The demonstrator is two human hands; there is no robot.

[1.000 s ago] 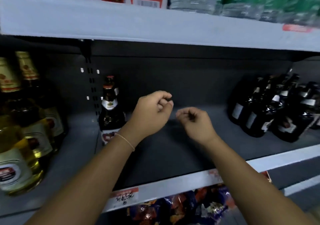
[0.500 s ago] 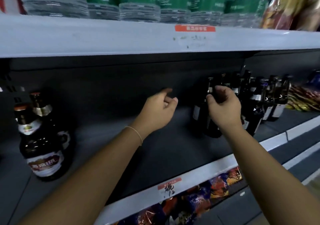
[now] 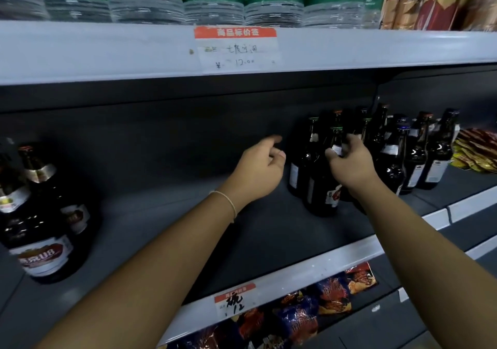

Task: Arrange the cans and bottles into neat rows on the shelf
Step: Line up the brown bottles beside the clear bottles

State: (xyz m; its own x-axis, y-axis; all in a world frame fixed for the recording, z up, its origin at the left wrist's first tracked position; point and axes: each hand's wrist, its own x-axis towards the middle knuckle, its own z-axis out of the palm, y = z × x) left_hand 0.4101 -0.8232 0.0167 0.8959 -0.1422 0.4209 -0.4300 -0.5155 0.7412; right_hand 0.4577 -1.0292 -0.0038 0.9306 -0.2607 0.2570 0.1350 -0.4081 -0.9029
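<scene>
Fingers of your right hand (image 3: 349,164) curl round a dark bottle's neck (image 3: 336,144); your left hand (image 3: 259,171) hovers loosely spread. Next, slide that bottle into line.

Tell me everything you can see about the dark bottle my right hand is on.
The dark glass beer bottle with the green cap stands upright at the front left of the bottle cluster on the grey metal shelf. It has a pale neck label and a red-and-white body label. The right hand grips its neck, fingers curled round it. Neighbouring bottles stand close behind; contact is unclear.
</scene>
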